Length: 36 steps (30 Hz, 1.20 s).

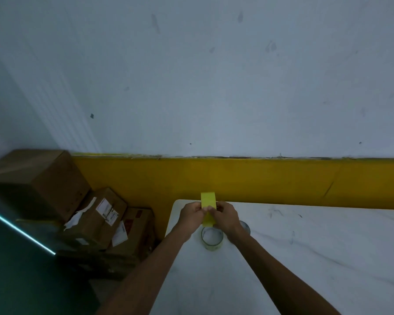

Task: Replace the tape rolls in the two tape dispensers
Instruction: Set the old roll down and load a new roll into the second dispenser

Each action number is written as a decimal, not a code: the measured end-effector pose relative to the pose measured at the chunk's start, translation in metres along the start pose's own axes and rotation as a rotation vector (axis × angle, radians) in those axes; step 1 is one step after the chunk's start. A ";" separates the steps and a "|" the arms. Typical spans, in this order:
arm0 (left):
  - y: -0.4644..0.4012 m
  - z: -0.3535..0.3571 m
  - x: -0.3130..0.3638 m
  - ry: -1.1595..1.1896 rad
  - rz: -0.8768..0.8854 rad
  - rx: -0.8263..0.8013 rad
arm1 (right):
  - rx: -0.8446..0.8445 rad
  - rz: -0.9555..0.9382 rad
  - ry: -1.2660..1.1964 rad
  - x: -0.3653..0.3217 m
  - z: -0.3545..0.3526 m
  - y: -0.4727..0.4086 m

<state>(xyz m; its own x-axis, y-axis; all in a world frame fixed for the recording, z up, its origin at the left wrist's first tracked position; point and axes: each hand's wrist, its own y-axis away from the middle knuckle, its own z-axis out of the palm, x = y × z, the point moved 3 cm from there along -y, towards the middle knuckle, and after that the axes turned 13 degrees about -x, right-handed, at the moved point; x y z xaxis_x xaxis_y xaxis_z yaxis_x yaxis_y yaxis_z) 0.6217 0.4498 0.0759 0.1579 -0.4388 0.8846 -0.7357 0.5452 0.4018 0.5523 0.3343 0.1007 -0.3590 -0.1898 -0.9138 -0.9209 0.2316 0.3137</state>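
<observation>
A yellow tape roll (208, 199) stands on edge above the far left part of the white table (328, 246), held between both hands. My left hand (191, 213) grips its left side and my right hand (225, 215) its right side, fingertips meeting at the front of the roll. Just below the hands a clear tape roll (212, 238) lies flat on the table. A second clear roll (245, 226) shows partly behind my right wrist. No tape dispenser is visible.
Several cardboard boxes (96, 214) are stacked on the floor left of the table. A yellow band (282, 180) runs along the base of the pale wall behind the table. A dark surface with a bright strip (21, 230) lies at the far left.
</observation>
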 end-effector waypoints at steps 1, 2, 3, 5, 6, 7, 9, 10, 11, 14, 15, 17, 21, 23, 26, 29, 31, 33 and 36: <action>0.006 0.003 0.005 -0.015 0.003 -0.001 | 0.006 0.007 -0.012 0.001 -0.001 0.002; 0.011 0.005 0.010 -0.032 0.006 -0.001 | 0.017 0.014 -0.024 0.003 -0.002 0.004; 0.011 0.007 0.010 -0.042 0.007 -0.004 | 0.026 0.022 -0.037 0.005 -0.004 0.006; 0.015 0.013 0.016 -0.062 0.009 -0.017 | 0.043 0.040 -0.066 0.008 -0.009 0.011; 0.016 0.017 0.021 -0.074 0.014 -0.027 | 0.056 0.044 -0.081 0.010 -0.013 0.014; 0.018 0.023 0.025 -0.086 0.017 -0.038 | 0.074 0.051 -0.096 0.012 -0.018 0.018; 0.020 0.040 0.038 -0.132 0.027 -0.075 | 0.120 0.064 -0.115 0.017 -0.031 0.030; 0.020 0.050 0.043 -0.157 0.034 -0.097 | 0.152 0.068 -0.118 0.020 -0.039 0.037; 0.019 0.063 0.047 -0.174 0.038 -0.123 | 0.185 0.073 -0.122 0.025 -0.049 0.047; 0.019 0.113 0.057 -0.216 0.054 -0.232 | 0.279 0.105 -0.179 0.048 -0.081 0.080; 0.021 0.133 0.059 -0.248 0.062 -0.267 | 0.316 0.125 -0.198 0.058 -0.093 0.093; 0.028 0.172 0.064 -0.284 0.083 -0.329 | 0.397 0.165 -0.242 0.078 -0.116 0.121; 0.049 0.247 0.076 -0.326 0.126 -0.474 | 0.557 0.207 -0.308 0.109 -0.160 0.182; 0.060 0.285 0.082 -0.331 0.142 -0.543 | 0.628 0.210 -0.318 0.121 -0.180 0.216; 0.084 0.338 0.090 -0.341 0.176 -0.629 | 0.697 0.197 -0.333 0.140 -0.209 0.265; 0.108 0.387 0.094 -0.338 0.194 -0.695 | 0.724 0.194 -0.374 0.167 -0.237 0.310; 0.125 0.418 0.094 -0.350 0.200 -0.720 | 0.744 0.182 -0.422 0.185 -0.251 0.337; 0.141 0.449 0.091 -0.367 0.194 -0.738 | 0.764 0.180 -0.472 0.201 -0.263 0.366; 0.168 0.499 0.086 -0.391 0.187 -0.772 | 0.815 0.181 -0.548 0.225 -0.281 0.412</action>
<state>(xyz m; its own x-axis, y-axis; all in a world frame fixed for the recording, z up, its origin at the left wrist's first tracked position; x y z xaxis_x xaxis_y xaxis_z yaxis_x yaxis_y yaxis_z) 0.1831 0.1473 0.1018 -0.2612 -0.4303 0.8641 -0.0552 0.9003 0.4317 0.0492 0.1194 0.0970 -0.1747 0.3320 -0.9270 -0.4001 0.8363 0.3749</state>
